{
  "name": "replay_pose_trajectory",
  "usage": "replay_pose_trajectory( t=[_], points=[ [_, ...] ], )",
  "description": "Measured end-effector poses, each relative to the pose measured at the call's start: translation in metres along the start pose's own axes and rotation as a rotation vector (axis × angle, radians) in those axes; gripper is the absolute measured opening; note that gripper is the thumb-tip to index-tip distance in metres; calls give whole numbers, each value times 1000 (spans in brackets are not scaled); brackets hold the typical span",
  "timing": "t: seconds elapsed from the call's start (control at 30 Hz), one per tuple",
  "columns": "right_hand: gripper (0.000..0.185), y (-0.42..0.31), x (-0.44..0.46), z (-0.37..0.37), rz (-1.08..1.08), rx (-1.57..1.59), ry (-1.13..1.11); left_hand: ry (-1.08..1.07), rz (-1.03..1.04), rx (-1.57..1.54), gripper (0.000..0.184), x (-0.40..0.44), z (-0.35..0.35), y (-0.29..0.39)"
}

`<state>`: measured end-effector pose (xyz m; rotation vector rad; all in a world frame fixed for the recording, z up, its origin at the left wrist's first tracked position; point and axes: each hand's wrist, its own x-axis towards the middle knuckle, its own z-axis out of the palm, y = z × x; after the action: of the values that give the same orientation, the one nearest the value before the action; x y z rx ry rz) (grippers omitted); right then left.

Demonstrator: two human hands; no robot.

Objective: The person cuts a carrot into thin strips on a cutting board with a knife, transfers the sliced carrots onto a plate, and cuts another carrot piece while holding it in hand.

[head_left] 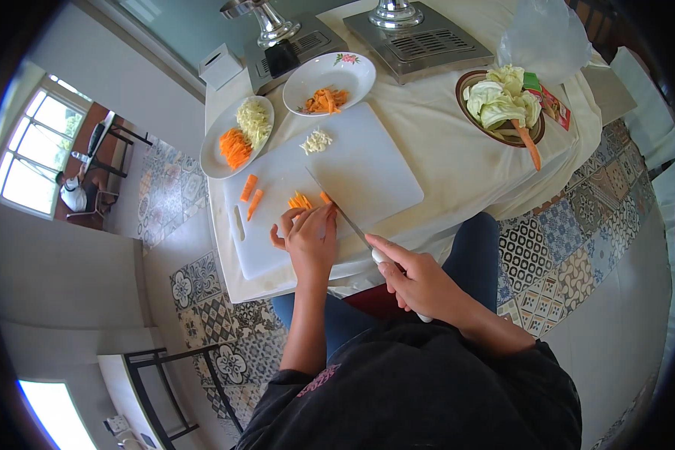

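My right hand grips the white handle of a knife, its blade slanting up and left over the white cutting board. With bent fingers, my left hand holds down a carrot piece right beside the blade. Thin carrot strips lie just past the left fingertips. Two carrot chunks, an upper one and a lower one, sit at the board's left. A small heap of chopped white pieces, maybe garlic, rests near its far edge.
Beyond the board stand an oval plate with shredded carrot and cabbage, and a flowered plate with orange peelings. A brown-rimmed bowl holds cabbage and a carrot. Metal dispenser bases and a plastic bag are farther back.
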<state>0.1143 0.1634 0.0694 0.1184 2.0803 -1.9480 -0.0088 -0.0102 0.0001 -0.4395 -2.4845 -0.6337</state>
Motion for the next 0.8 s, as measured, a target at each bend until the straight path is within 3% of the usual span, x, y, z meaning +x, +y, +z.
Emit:
replay_pose_trajectory(
  t=[0.8],
  points=[
    [51,20,15,20,-351,-221,140,62,-112,26,9,-1,7,3]
  ],
)
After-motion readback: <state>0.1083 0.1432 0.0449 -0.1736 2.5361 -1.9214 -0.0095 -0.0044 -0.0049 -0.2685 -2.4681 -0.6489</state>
